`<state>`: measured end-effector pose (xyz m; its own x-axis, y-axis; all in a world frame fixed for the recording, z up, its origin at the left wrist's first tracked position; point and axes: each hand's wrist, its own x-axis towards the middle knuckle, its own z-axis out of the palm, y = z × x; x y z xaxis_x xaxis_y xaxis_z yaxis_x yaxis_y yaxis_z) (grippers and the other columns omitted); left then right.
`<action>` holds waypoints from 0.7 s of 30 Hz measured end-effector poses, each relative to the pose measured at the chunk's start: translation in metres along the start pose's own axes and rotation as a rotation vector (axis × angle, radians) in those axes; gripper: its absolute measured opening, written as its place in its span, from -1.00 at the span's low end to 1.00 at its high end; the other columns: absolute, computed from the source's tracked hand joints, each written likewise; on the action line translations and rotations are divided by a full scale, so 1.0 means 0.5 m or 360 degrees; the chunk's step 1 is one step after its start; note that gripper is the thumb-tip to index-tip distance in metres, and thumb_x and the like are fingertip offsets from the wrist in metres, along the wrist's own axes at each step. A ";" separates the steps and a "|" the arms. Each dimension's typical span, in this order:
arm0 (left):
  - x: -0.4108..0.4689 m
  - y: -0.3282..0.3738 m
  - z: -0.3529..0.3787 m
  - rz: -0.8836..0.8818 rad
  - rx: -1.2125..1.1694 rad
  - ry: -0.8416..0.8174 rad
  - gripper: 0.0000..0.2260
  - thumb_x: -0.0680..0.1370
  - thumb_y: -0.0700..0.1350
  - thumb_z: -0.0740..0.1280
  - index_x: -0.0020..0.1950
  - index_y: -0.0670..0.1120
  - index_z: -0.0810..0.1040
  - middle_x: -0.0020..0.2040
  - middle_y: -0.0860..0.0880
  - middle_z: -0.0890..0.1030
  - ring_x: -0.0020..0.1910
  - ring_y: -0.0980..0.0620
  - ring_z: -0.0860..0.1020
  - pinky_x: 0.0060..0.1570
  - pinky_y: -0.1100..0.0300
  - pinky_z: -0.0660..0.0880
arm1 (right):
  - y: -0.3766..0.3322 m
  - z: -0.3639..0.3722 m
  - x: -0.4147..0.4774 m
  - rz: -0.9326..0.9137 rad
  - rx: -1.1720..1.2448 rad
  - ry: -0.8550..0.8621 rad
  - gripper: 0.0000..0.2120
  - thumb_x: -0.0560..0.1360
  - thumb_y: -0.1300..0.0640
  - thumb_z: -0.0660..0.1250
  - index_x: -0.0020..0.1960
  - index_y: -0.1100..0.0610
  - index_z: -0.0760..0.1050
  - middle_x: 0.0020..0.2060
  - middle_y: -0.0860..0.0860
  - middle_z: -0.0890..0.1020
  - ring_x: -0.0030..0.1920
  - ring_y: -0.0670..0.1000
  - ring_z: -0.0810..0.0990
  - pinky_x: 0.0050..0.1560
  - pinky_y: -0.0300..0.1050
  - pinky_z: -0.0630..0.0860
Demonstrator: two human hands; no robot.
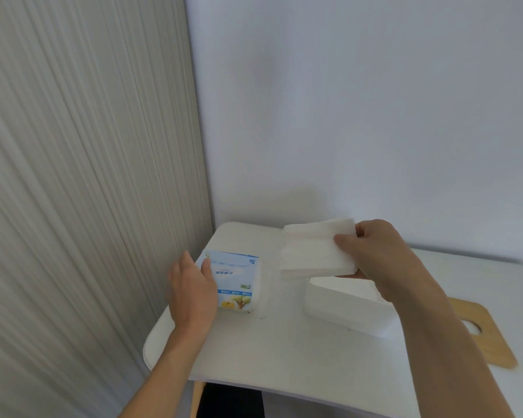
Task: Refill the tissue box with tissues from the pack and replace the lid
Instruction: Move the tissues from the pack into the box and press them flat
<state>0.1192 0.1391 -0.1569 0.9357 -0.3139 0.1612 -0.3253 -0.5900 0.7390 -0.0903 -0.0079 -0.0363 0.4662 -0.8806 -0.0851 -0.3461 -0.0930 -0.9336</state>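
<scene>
While gripped at its right end by right hand (375, 254), tissue stack (317, 251) hovers just above open tissue box (341, 303), long axis roughly parallel. Left hand (194, 285), open, rests against pack (236, 282), left of box.

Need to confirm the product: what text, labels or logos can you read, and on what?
Tissue pack: dark blue characters, upside down and blurred, unreadable.
Tissue pack: small corner logos and blue badges above a tree picture, too small to read.
Tissue box, wooden lid: no text.
</scene>
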 end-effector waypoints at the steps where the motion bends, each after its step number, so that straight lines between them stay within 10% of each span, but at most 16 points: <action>1: -0.007 0.017 -0.008 0.0071 0.0007 0.0055 -0.51 0.71 0.03 0.15 0.53 -0.24 0.30 0.45 -0.19 0.43 0.46 -0.15 0.36 0.34 -0.01 0.36 | 0.000 -0.003 -0.001 -0.0010 0.0031 -0.0007 -0.87 0.58 0.30 0.26 -0.02 0.34 0.57 0.01 0.28 0.66 0.05 0.27 0.68 -0.04 0.16 0.70; 6: -0.038 0.127 -0.049 0.0226 -0.0558 -0.0083 -0.55 0.68 0.15 0.17 0.44 -0.09 0.45 0.34 -0.01 0.55 0.29 0.05 0.52 0.25 0.13 0.43 | -0.001 -0.021 -0.006 -0.0075 0.0219 -0.0112 -0.84 0.61 0.22 0.30 0.12 0.24 0.60 0.06 0.17 0.71 0.13 0.20 0.68 0.16 0.24 0.62; 11: -0.050 0.218 -0.058 -0.0390 -0.1407 -0.1005 -0.32 0.55 0.41 0.15 0.22 -0.18 0.58 0.11 -0.18 0.71 0.07 -0.13 0.71 0.05 -0.07 0.66 | -0.003 -0.034 -0.009 -0.0103 0.0342 -0.0205 -0.82 0.63 0.22 0.29 0.17 0.26 0.59 0.11 0.16 0.70 0.16 0.18 0.67 0.18 0.23 0.61; 14: -0.059 0.241 -0.051 -0.0430 -0.1473 -0.1337 -0.16 0.39 0.49 0.20 0.27 -0.21 0.61 0.16 -0.24 0.69 0.16 -0.21 0.67 0.12 -0.18 0.62 | 0.003 -0.038 -0.008 -0.0116 0.0324 -0.0203 -0.82 0.63 0.21 0.29 0.17 0.25 0.59 0.10 0.15 0.70 0.15 0.17 0.68 0.18 0.23 0.62; 21: -0.085 0.267 -0.032 -0.0274 -0.1322 -0.1338 -0.47 0.56 0.33 0.25 0.21 -0.09 0.63 0.15 -0.13 0.70 0.15 -0.15 0.68 -0.03 -0.03 0.67 | 0.019 -0.037 -0.013 -0.0136 0.0207 -0.0148 -0.76 0.58 0.03 0.27 0.13 0.15 0.56 0.09 0.12 0.68 0.17 0.18 0.64 0.23 0.30 0.55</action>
<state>0.0385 0.0857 -0.0546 0.4749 -0.8490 -0.2317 0.2733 -0.1080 0.9559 -0.1117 -0.0115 -0.0382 0.5647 -0.8247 -0.0300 -0.1969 -0.0994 -0.9754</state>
